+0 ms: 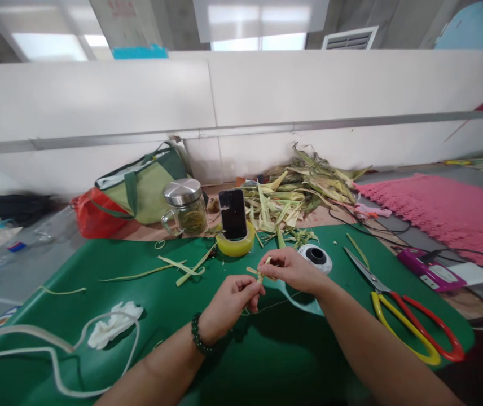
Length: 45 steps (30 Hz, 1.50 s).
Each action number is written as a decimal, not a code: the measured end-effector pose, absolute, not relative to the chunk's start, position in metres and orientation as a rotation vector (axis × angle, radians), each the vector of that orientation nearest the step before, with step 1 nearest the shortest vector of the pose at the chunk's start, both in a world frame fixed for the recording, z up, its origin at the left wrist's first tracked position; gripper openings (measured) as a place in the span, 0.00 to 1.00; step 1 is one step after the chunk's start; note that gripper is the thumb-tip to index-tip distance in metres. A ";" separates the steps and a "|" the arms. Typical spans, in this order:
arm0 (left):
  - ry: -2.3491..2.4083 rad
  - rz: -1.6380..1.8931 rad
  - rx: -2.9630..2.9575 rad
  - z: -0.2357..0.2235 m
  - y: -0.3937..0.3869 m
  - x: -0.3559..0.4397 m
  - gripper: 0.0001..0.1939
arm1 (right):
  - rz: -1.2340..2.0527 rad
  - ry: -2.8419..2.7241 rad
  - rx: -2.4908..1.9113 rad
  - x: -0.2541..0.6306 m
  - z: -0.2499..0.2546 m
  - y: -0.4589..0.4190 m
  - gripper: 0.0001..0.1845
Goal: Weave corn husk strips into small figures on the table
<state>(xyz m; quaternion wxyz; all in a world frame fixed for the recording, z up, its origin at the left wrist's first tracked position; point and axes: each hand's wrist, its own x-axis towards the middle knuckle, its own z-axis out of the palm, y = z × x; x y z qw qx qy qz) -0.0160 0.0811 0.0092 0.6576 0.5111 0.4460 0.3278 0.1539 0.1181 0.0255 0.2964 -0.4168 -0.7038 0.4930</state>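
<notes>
Over the green mat (174, 327), my two hands meet at a small knotted piece of pale yellow corn husk (259, 274). My left hand (239, 296), with a dark bead bracelet (199, 337) on its wrist, pinches the husk from below. From the upper right, my right hand (288, 268) pinches the same piece with thumb and forefinger. A thin thread (273, 308) runs beneath the hands. Just past my right hand lies a white roll (315, 257) with a dark core, and a pale blue ribbon (298, 301) trails under the wrist.
Scissors (379, 286) with red and yellow handles lie right. A phone (233, 213) leans in a tape roll (236, 243), near a glass mug (185, 211). A husk pile (304, 180) is behind. Left are loose strips (144, 273), crumpled tissue (115, 324) and a white cable (57, 375).
</notes>
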 end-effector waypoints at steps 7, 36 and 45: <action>0.979 0.672 1.110 0.012 0.079 -0.018 0.23 | 1.267 -1.850 -1.123 0.149 0.022 0.116 0.12; 1.018 1.049 1.330 0.012 0.087 -0.020 0.16 | 1.068 -1.661 -1.123 0.133 0.010 0.109 0.23; 1.005 0.942 1.062 0.017 0.090 -0.026 0.20 | 0.599 -1.882 -1.025 0.139 0.011 0.105 0.17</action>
